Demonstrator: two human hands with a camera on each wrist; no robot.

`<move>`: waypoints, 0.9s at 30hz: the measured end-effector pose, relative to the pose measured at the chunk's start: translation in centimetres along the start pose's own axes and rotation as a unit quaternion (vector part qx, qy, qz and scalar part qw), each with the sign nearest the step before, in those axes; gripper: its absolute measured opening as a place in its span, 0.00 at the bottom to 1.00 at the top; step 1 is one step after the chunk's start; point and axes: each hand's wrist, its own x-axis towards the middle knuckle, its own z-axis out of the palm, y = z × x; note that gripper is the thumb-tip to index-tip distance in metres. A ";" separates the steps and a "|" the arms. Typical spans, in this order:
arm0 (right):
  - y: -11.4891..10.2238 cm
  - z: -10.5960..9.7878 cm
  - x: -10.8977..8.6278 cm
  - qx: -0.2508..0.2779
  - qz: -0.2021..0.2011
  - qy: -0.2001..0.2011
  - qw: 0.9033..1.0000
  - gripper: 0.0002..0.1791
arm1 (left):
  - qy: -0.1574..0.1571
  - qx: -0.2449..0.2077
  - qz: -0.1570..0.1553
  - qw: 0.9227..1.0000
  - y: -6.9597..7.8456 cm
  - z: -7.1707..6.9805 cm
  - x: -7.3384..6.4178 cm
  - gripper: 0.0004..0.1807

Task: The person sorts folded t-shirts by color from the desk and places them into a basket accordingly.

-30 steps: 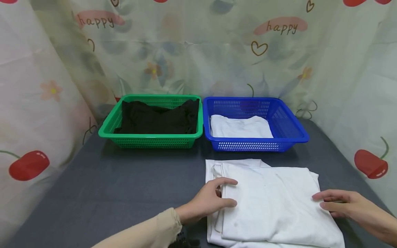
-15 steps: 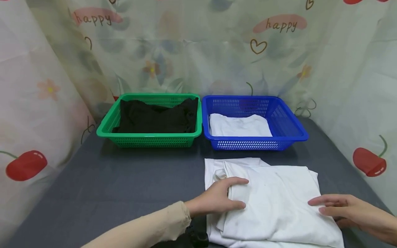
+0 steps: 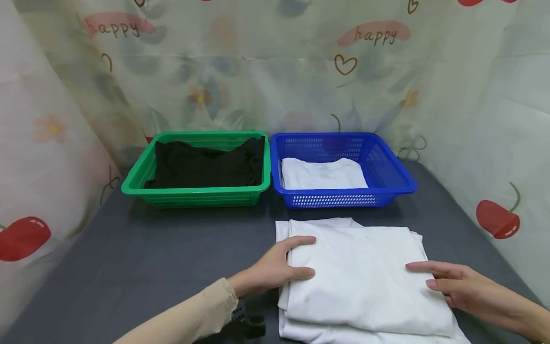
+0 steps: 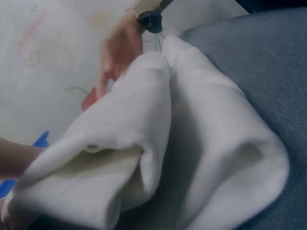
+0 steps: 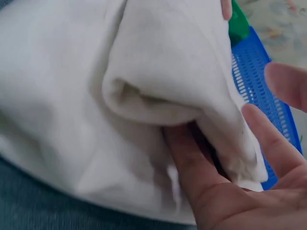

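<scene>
A folded white garment (image 3: 361, 277) lies over a wider white cloth layer (image 3: 331, 333) at the front right of the table. My left hand (image 3: 275, 265) grips its left edge, thumb and a finger on top, the other fingers hidden beneath. At the opposite side my right hand (image 3: 468, 291) holds the right edge. In the right wrist view, one of that hand's fingers (image 5: 192, 163) reaches under the fold. The left wrist view shows the garment's rolled edge (image 4: 129, 115) standing apart from the lower cloth (image 4: 225, 143).
A green basket (image 3: 202, 191) with black clothing (image 3: 206, 165) stands at the back left. Touching it on the right is a blue basket (image 3: 343, 192) holding a folded white cloth (image 3: 322, 175). A printed curtain (image 3: 258, 71) surrounds the grey table (image 3: 150, 267).
The head view has turned slightly right. Both hands have closed in on the garment's edges; its left edge is straighter and its near edge has come up off the lower layer.
</scene>
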 end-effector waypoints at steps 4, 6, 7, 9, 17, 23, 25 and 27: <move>-0.3 1.3 1.1 0.007 -0.013 0.014 1.000 0.25 | 0.001 0.004 -0.003 1.000 -0.6 0.1 -0.2 0.32; -0.3 1.9 1.7 0.014 -0.013 0.017 1.000 0.26 | -0.001 -0.001 -0.004 1.000 -0.9 0.3 -0.2 0.32; -0.3 2.2 2.0 0.015 -0.014 0.019 1.000 0.26 | -0.001 -0.005 -0.005 1.000 -1.0 0.4 -0.2 0.32; -0.2 2.5 2.4 0.020 -0.015 0.018 1.000 0.27 | -0.001 -0.009 -0.005 1.000 -1.2 0.4 -0.2 0.32; 0.5 2.7 2.8 0.014 -0.016 0.037 0.999 0.27 | -0.003 -0.033 -0.026 0.999 -1.5 0.2 -0.1 0.33; 0.8 2.5 3.0 0.009 -0.012 0.040 0.999 0.27 | -0.007 -0.065 -0.038 0.997 -1.8 0.2 0.1 0.34; 0.7 2.5 3.1 0.013 -0.012 0.037 0.999 0.27 | -0.006 -0.066 -0.041 0.997 -1.8 0.2 0.1 0.35; 0.6 2.5 3.2 0.017 -0.012 0.033 0.999 0.27 | -0.004 -0.060 -0.043 0.997 -1.8 0.1 0.1 0.35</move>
